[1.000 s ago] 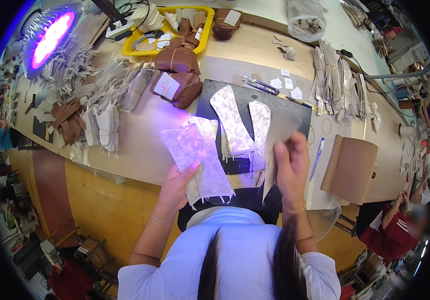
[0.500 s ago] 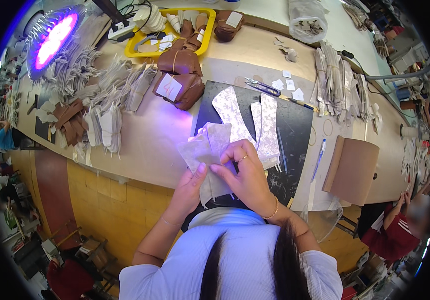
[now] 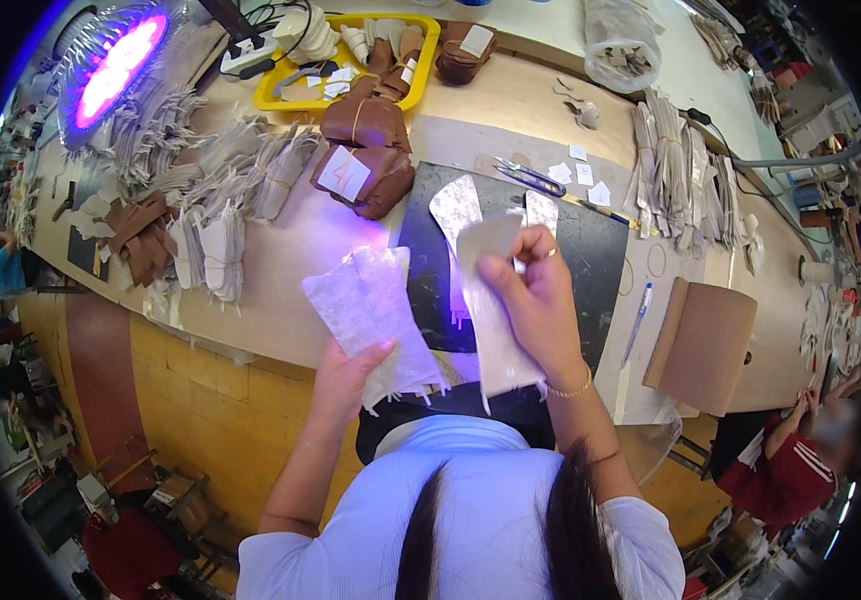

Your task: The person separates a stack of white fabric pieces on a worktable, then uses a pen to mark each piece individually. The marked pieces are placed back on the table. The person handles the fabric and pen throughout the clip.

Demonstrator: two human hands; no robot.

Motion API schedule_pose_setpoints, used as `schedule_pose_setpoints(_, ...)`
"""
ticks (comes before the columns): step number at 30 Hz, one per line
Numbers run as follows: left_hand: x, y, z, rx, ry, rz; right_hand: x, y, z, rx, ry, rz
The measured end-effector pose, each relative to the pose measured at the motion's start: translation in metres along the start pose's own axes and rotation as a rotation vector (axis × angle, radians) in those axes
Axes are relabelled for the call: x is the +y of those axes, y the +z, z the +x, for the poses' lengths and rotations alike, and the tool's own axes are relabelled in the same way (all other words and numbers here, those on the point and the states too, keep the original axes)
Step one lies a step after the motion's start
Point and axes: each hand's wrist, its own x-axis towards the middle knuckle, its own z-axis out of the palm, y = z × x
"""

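My left hand (image 3: pixel 348 375) is closed around a few pale, mottled leather-like cut pieces (image 3: pixel 370 310), fanned a little, with short tabs along their lower edge. Apart from it, on the right, my right hand (image 3: pixel 538 300) pinches one beige cut piece (image 3: pixel 491 320) of similar long, flared shape, held upright with its plain side showing. Both hands are above the near edge of a black cutting mat (image 3: pixel 585 280). Behind the right hand, silvery mottled pieces (image 3: pixel 456 205) lie on the mat, partly hidden by the hand and the beige piece.
Thread snips (image 3: pixel 532 178), small white paper tags (image 3: pixel 584 174) and a pen (image 3: pixel 638 322) lie around the mat. Brown banded bundles (image 3: pixel 375 180) and a yellow tray (image 3: pixel 423 75) stand farther back. Pale strip bundles flank both sides. A glowing lamp (image 3: pixel 122 70) hangs far left; a brown board (image 3: pixel 702 345) lies right.
My hands have moved apart. The right has drawn one beige piece away to the right and up, while the left keeps the other pieces and has shifted left.
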Motion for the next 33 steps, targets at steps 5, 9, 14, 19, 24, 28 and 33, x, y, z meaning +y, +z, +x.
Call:
schedule_pose_setpoints(5, 0.005, -0.013, -0.005, -0.048, 0.020, 0.051, 0.022, 0.002, 0.040, 0.139, -0.230, -0.748)
schedule_pose_setpoints(9, -0.002, -0.001, -0.005, -0.088, 0.033, -0.087, 0.005, 0.018, 0.019, -0.055, -0.205, -0.643)
schedule_pose_setpoints(14, -0.005, 0.016, 0.000, -0.091, 0.028, -0.095, 0.004, 0.037, -0.019, -0.045, -0.258, -0.646)
schedule_pose_setpoints(19, -0.005, 0.018, 0.006, -0.116, 0.041, -0.135, -0.004, 0.033, -0.031, 0.090, -0.546, -0.454)
schedule_pose_setpoints(24, -0.001, 0.023, 0.007, -0.127, 0.003, -0.191, -0.016, -0.021, -0.032, 0.303, -0.235, -0.057)
schedule_pose_setpoints(28, -0.006, 0.020, 0.007, -0.125, -0.042, -0.148, -0.005, -0.063, -0.008, 0.390, -0.087, -0.292)
schedule_pose_setpoints(33, -0.008, 0.026, 0.007, -0.154, -0.105, -0.148, 0.004, -0.051, -0.003, 0.415, -0.254, -0.859)
